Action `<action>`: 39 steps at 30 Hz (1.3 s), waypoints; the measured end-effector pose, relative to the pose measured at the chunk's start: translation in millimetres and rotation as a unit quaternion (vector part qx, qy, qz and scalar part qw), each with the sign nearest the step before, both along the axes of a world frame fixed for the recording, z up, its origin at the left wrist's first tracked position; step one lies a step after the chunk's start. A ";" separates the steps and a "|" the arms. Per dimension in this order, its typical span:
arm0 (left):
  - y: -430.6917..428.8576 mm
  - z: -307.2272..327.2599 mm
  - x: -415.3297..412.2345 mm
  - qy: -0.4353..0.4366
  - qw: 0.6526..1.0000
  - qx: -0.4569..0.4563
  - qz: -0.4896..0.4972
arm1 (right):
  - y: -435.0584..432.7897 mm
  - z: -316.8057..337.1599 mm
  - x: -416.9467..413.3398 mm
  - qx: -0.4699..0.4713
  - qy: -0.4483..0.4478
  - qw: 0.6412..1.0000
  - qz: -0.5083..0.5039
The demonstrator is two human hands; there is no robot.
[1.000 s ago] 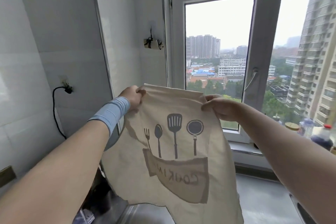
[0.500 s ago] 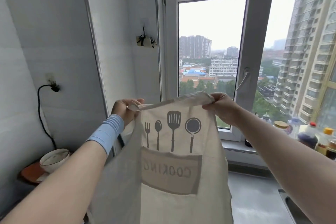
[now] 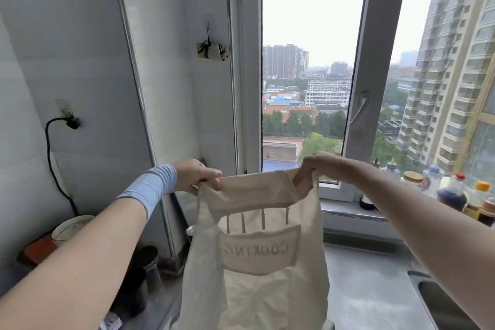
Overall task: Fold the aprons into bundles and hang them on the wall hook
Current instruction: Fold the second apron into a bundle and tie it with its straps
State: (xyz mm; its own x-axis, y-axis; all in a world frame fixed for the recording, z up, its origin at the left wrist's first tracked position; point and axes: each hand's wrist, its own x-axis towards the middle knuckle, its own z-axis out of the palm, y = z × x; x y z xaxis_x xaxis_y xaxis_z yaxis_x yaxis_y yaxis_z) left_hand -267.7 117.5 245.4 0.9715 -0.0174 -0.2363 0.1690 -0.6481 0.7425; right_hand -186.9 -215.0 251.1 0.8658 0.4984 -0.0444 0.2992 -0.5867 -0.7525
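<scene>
apron (image 3: 257, 289) top now folded down | left hand (image 3: 197, 175), right hand (image 3: 318, 169) seemingly pinching

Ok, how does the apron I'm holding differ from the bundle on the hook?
The apron hangs mostly open, top edge folded over; the bundle is compact, tied with dark cord. The left hand and right hand grip the apron; the bundle hangs from the hook. Both look beige.

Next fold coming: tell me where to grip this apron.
Grip the apron at the two corners of its folded-over top edge, from above, where the left hand and right hand pinch it: it hangs flat from that edge, the rest limp.
</scene>
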 end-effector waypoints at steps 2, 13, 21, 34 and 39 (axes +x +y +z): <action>3.1 -6.7 4.4 -0.133 0.984 0.117 0.011 | 2.9 -6.5 4.5 0.009 -0.071 0.996 -0.049; -29.0 -9.9 5.1 0.019 0.984 0.165 -0.068 | 47.5 -30.0 -11.1 -0.035 -0.143 0.987 -0.061; -72.1 -13.0 14.6 -0.070 0.991 -0.027 -0.112 | 61.3 -5.1 -18.4 -0.069 -0.206 0.976 0.023; -47.2 24.8 -38.0 0.246 0.941 -0.079 -0.219 | 72.3 -2.2 4.1 -0.050 -0.173 0.979 -0.093; -71.3 3.8 -28.4 0.184 0.966 -0.067 -0.169 | 86.6 4.0 1.2 -0.038 -0.216 0.971 -0.100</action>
State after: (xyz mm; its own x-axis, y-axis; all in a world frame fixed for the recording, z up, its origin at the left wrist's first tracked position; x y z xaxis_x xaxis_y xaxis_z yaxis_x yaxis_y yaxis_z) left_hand -296.1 46.2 249.2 0.7552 -0.3740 -0.5384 0.2332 -0.6142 0.7539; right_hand -185.7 -128.4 255.1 0.8907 0.3289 0.3139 0.4520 -0.7144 -0.5341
